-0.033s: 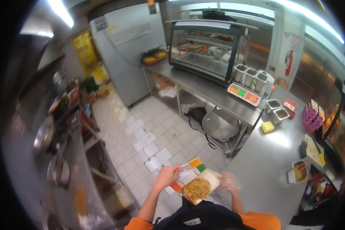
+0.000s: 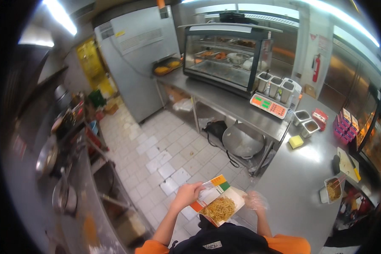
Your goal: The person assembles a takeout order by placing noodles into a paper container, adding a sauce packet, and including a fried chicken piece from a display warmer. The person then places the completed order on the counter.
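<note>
Held in front of my apron is an open paper takeout box, white with orange and green print. Fried noodles fill its lower part. My left hand is closed on the edge of the printed lid, at the box's left side. My right hand, in a loose clear plastic glove, is at the opposite side with its fingers closed at the box's white flap. Part of that grip is hidden by the glove and the flap.
A steel counter on my right bears a yellow sponge, a cutting board and a steel container of noodles. Further off are a scale and a glass display case. On my left, a worktop holds a pan.
The view has shifted slightly. Both hands keep their hold on the takeout box, which looks nearly the same.
</note>
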A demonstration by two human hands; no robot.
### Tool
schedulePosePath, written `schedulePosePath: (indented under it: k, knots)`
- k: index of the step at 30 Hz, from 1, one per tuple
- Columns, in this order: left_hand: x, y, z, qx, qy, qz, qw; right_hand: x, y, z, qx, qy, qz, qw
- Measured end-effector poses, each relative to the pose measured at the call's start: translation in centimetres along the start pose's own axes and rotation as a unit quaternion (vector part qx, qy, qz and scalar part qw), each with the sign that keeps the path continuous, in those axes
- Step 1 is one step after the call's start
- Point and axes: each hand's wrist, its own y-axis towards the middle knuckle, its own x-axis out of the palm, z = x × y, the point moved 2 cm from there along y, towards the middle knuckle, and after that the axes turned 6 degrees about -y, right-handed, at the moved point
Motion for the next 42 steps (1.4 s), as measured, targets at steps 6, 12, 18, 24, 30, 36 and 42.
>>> schedulePosePath:
  k: [6, 12, 18, 24, 30, 36, 42]
  knots:
    - [-1.2, 16.5, -8.3, 0.022, 0.02, -0.047, 0.998, -2.7, 14.3, -4.6, 0.008, -0.06, 0.074, 0.995]
    - [-0.6, 33.9, -10.7, 0.108, -0.004, -0.083, 0.991, -8.1, 23.7, -4.7, 0.099, -0.051, 0.156, 0.981]
    - [9.3, 51.3, -9.0, 0.287, -0.037, -0.161, 0.944, -8.9, 31.7, 2.5, 0.184, -0.079, 0.354, 0.914]
    - [21.3, 64.9, -1.1, 0.421, -0.064, -0.186, 0.885, -11.9, 37.7, 10.0, 0.222, 0.07, 0.478, 0.847]
    - [33.2, 71.9, 3.2, 0.452, -0.049, -0.267, 0.849, -13.8, 42.4, 17.2, 0.252, 0.033, 0.482, 0.838]
    - [33.9, 74.1, 4.1, 0.417, -0.153, -0.275, 0.853, -25.0, 44.7, 23.8, 0.424, 0.129, 0.205, 0.873]
    - [32.8, 80.1, 3.6, -0.273, -0.672, -0.067, 0.686, -39.6, 47.4, 26.2, 0.285, 0.33, 0.492, 0.754]
